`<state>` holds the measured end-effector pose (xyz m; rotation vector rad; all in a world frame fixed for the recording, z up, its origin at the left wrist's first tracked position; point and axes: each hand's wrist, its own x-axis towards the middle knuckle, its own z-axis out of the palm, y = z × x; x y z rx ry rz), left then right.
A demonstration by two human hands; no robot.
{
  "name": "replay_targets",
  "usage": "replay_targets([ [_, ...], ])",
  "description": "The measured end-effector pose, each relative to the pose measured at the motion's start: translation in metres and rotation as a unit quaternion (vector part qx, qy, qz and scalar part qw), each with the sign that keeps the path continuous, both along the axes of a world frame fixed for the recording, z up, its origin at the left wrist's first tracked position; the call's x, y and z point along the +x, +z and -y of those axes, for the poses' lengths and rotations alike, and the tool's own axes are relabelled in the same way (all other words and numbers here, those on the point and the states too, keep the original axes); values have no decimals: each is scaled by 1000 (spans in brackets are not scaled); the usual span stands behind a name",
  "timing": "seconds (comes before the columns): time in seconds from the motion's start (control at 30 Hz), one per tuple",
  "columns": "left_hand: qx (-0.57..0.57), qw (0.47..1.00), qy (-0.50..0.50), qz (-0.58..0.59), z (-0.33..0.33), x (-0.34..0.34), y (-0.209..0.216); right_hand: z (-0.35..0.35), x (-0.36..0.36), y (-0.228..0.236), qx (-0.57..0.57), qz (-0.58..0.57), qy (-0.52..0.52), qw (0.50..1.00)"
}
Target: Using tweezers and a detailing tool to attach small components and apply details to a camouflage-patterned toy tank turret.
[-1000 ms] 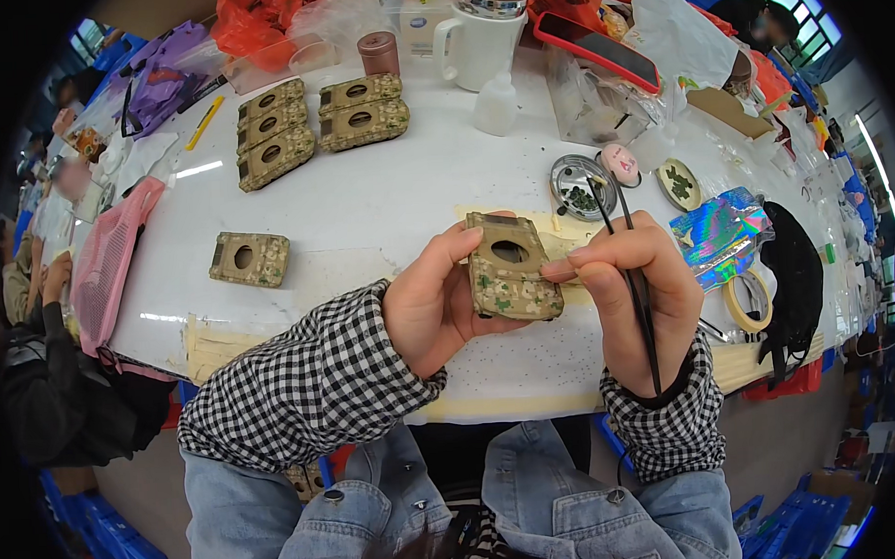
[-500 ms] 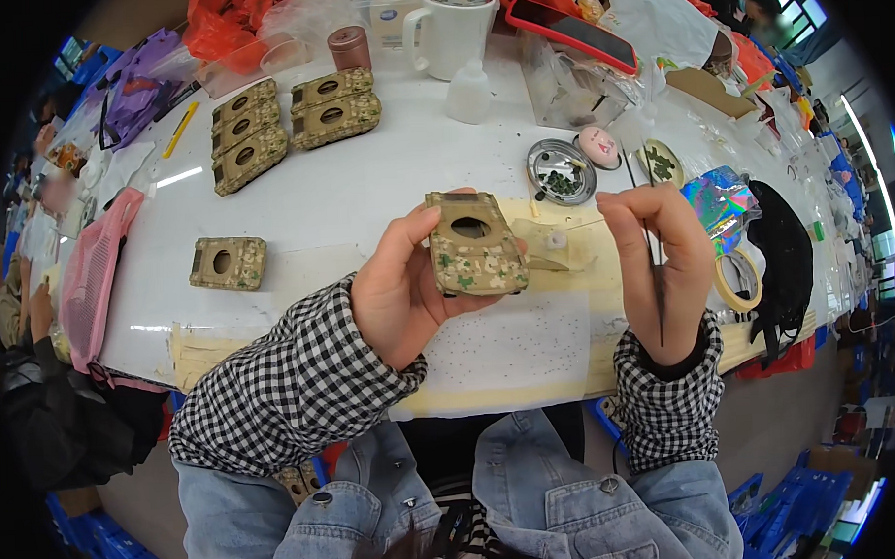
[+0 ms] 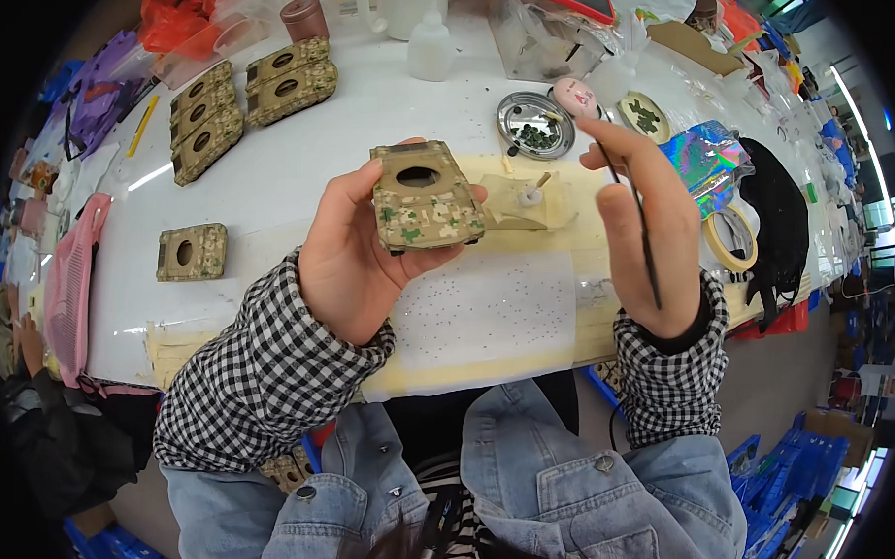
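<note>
My left hand (image 3: 340, 246) grips a toy tank hull (image 3: 426, 197) in tan, brown and green camouflage. Its top, with an oval hole, faces up, and the fingers wrap beneath it. Black tweezers (image 3: 646, 235) lie along the palm and fingers of my right hand (image 3: 653, 223), which is raised to the right; the index finger is extended. Between the hands, a small white pot (image 3: 531, 195) sits on masking tape, a short brown stick (image 3: 543, 180) leaning in it. Beyond lies a round metal dish (image 3: 535, 125) with small dark green pieces.
Several similar tank hulls (image 3: 289, 85) stand at the back left, one more hull (image 3: 191, 252) nearer. A dotted white sheet (image 3: 488, 313) lies in front of me. On the right are a tape roll (image 3: 730, 238), a shiny pouch (image 3: 705, 167) and a shallow dish (image 3: 645, 117) of green pieces.
The thin stick that was at my right fingertips now rests in the white pot, released. My right index finger has straightened. The whole view has shifted a little, so the table appears higher and further left.
</note>
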<state>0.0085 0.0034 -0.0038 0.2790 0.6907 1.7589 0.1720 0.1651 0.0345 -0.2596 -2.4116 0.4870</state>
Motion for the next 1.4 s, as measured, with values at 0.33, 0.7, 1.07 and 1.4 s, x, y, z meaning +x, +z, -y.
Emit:
replay_targets([
  [0.33,4,1000,-3,-2,0,0,0,-2,56,-12,-367,109,113,917],
  [0.7,-2,1000,8,11,-1,3,2,-1,46,-46,-590,106,48,799],
  [1.07,-15,1000,16,20,-2,5,3,-1,44,-49,-575,120,45,808],
  [1.4,-6,1000,8,24,-1,4,2,-1,44,-49,-578,121,45,805],
])
